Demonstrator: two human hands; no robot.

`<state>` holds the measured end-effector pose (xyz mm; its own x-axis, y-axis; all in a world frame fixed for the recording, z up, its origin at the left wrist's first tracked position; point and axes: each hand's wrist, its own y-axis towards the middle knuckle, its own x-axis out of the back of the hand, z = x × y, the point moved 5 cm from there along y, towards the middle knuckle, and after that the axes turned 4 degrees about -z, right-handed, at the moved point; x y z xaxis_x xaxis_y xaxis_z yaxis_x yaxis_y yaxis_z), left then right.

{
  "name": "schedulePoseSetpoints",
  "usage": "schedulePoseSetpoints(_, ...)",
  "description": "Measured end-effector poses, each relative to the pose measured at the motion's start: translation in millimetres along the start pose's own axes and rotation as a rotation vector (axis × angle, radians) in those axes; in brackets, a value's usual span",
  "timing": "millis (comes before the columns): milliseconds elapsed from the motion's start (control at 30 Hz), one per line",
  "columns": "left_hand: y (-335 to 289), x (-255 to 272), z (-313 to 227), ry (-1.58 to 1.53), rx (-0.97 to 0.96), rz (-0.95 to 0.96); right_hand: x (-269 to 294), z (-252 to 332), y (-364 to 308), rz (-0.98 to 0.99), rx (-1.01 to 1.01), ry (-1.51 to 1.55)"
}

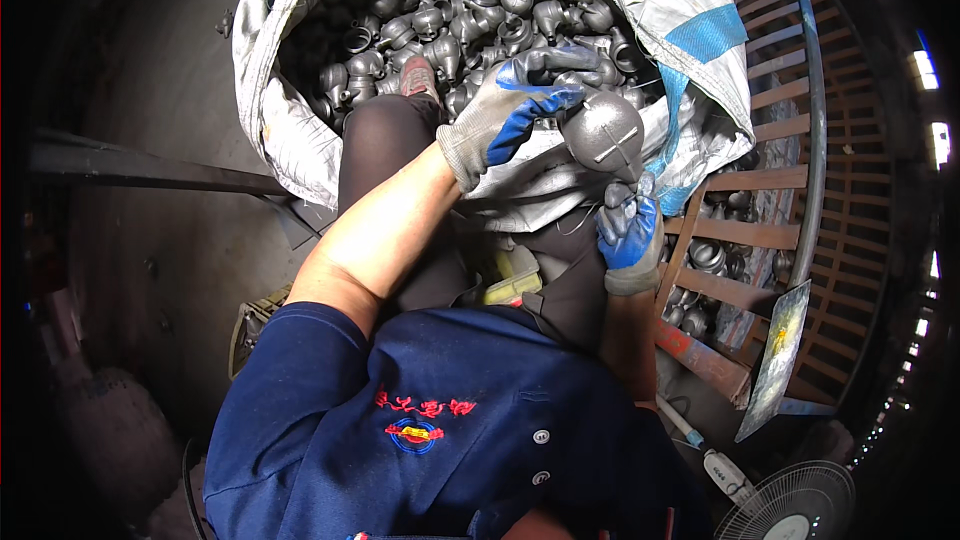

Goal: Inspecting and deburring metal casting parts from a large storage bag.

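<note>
A round grey metal casting (604,132) with a raised cross on its face is held between my two gloved hands, over the front edge of a big white sack (700,90). My left hand (515,105), in a grey and blue work glove, is closed on the casting's upper left side. At the casting's lower end, my right hand (630,228), gloved alike, has its fingers pinched around the narrow part. The fingers hide some of that end. Inside the sack lies a heap of similar grey castings (470,15).
To the right stands a rusty slatted metal crate (760,180) holding more castings. A bent metal plate (775,360) hangs at its near corner. A fan (800,510) is at the lower right. A metal bar (150,165) crosses on the left, and a yellow-green item (513,275) lies between my legs.
</note>
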<state>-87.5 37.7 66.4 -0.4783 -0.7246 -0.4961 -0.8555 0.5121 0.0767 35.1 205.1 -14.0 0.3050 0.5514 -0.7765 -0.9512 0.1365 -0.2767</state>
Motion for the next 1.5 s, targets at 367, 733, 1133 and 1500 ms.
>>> schedulePoseSetpoints(367,-16,-15,8,0.274,-0.221,0.354,-42,71,20,-0.152,0.134,-0.300)
schedulePoseSetpoints(733,-28,-32,12,-0.943,0.399,0.168,-96,69,6,-0.088,0.405,-0.762)
schedulePoseSetpoints(1133,-31,-6,-15,0.473,-0.357,0.020,-104,33,-37,-0.108,0.450,-1.173)
schedulePoseSetpoints(1500,-27,-17,-2,-0.860,0.349,-0.117,-116,32,-45,0.036,0.843,-1.639)
